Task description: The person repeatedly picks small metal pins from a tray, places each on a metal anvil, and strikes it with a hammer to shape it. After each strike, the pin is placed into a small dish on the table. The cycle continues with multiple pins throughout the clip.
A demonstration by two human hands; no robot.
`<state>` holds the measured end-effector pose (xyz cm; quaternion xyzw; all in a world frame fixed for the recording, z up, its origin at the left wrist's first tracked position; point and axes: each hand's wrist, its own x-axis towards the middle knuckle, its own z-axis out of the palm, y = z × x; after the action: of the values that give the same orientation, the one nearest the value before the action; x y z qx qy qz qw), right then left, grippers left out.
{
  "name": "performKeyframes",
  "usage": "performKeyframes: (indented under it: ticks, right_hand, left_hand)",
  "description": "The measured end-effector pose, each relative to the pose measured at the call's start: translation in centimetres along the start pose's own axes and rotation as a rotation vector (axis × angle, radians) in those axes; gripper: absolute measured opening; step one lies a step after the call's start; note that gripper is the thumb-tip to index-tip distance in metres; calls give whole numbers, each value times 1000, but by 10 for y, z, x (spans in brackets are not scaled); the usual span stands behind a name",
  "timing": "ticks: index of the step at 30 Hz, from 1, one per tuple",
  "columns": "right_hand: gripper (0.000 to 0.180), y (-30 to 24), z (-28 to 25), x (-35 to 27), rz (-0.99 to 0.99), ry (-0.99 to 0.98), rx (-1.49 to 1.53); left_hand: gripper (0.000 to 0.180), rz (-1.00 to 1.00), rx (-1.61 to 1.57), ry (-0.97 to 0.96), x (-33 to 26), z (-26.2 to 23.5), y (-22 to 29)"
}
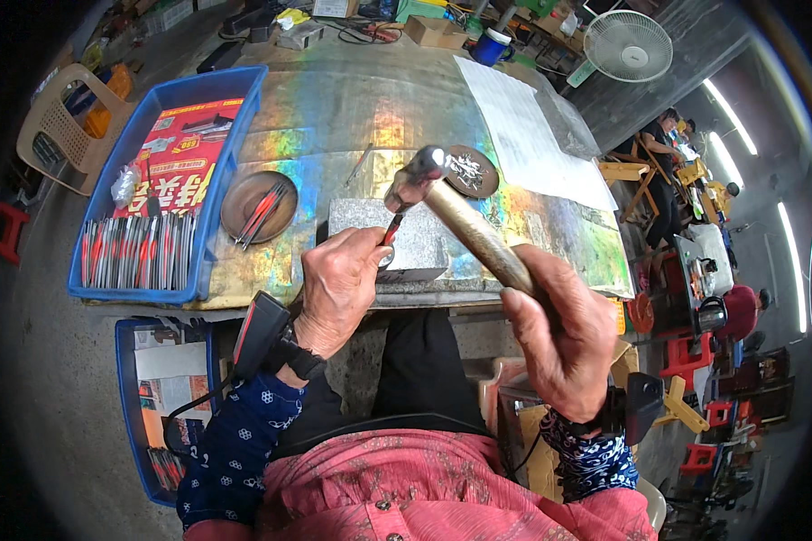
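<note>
My right hand (564, 338) is closed round the wooden handle of a hammer (478, 236). The hammer's steel head is up at the left, over the far part of a grey metal block (415, 271) near the table's front edge. At the block's left side, my left hand (338, 281) pinches a slim red-and-dark piece (392, 231). Its lower part is hidden by my fingers, so its kind does not show. The hammer head overlaps its upper end in view; whether they touch I cannot tell. Left of the block, a round brown dish (235, 200) holds several similar slim red and dark pieces (263, 215).
A blue tray (259, 99) at the left holds many slim pieces in a row and red printed sheet. Another brown dish (487, 185) with small silvery bits stands behind the block. White paper (514, 117) covers the back right. A second blue tray (131, 406) sits below, left.
</note>
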<state>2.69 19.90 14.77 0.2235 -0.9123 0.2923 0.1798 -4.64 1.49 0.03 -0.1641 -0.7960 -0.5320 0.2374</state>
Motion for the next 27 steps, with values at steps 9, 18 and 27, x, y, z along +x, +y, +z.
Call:
performKeyframes:
  ticks: [9,18,27]
  right_hand:
    - [36,6,6,-2,-49,60,-67]
    - [30,-2,-6,-1,158,-54,26]
    - [28,7,5,1,149,-120,11]
  left_hand:
    - [12,-9,-21,5,0,0,-1]
    - [13,-23,-14,-7,0,0,-1]
    - [12,-2,-29,-5,1,0,-3]
